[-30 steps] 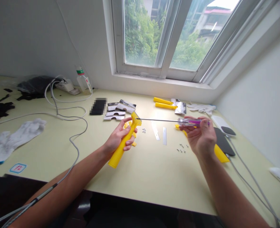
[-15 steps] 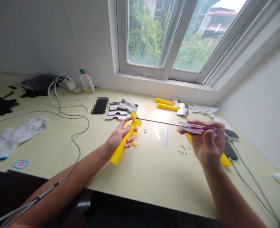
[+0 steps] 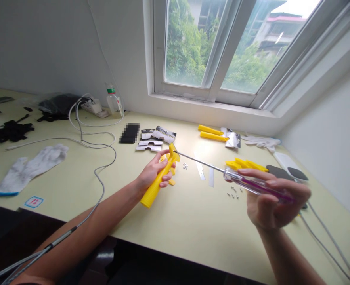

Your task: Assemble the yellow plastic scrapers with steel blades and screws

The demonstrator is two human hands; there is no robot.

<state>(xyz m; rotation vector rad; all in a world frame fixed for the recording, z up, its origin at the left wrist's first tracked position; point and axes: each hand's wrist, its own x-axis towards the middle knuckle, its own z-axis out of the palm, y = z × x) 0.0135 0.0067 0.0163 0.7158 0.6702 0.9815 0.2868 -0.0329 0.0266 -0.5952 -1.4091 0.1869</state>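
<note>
My left hand (image 3: 148, 174) is wrapped around the ribbed handle of a yellow plastic scraper (image 3: 155, 188), its head tilted up and away. In my right hand (image 3: 277, 204) is a screwdriver (image 3: 237, 179) with a clear and purple handle. The screwdriver's tip meets the scraper's head, where a small fastener may sit, too small to make out. Small yellow pieces (image 3: 171, 182) lie partly hidden behind my left fingers. Several small nuts (image 3: 185, 166) and two flat metal blades (image 3: 211, 175) rest between the hands. Loose screws (image 3: 233, 193) lie under the screwdriver handle.
Card sleeves (image 3: 151, 142) and two packaged yellow scrapers (image 3: 213, 136) are towards the window. More yellow handles (image 3: 246, 164) lie at right, near a dark device (image 3: 277, 174). White gloves (image 3: 32, 166) lie left and far right. A cable (image 3: 115, 154) crosses the left side beside a bottle (image 3: 114, 105).
My right hand has moved right and nearer, so the screwdriver now slopes more steeply with its tip still at the scraper's head. The view has shifted slightly; my left grip is unchanged.
</note>
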